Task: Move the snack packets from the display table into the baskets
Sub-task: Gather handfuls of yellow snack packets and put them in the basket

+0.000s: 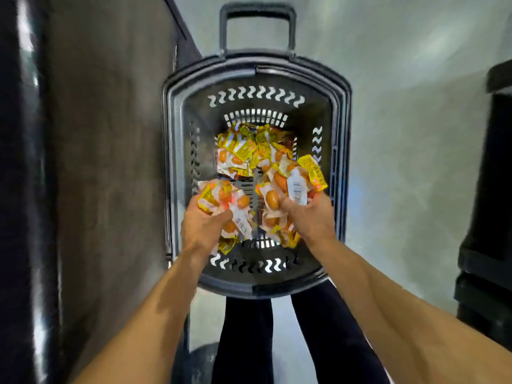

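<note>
Both hands (203,225) (307,214) clutch yellow-white snack packets (291,187); more fill the basket (342,112).

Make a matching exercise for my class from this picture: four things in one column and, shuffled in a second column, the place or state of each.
Column 1
1. left hand
2. right hand
3. pull handle
4. loose snack packets

Column 2
A. lying on the floor of the basket, toward its far end
B. grips a packet bunch on the side of the pale floor
C. sticks out past the basket's far rim, untouched
D. grips another packet bunch next to the dark panel

Pairs: 1-D, 2-B, 3-C, 4-A
</note>
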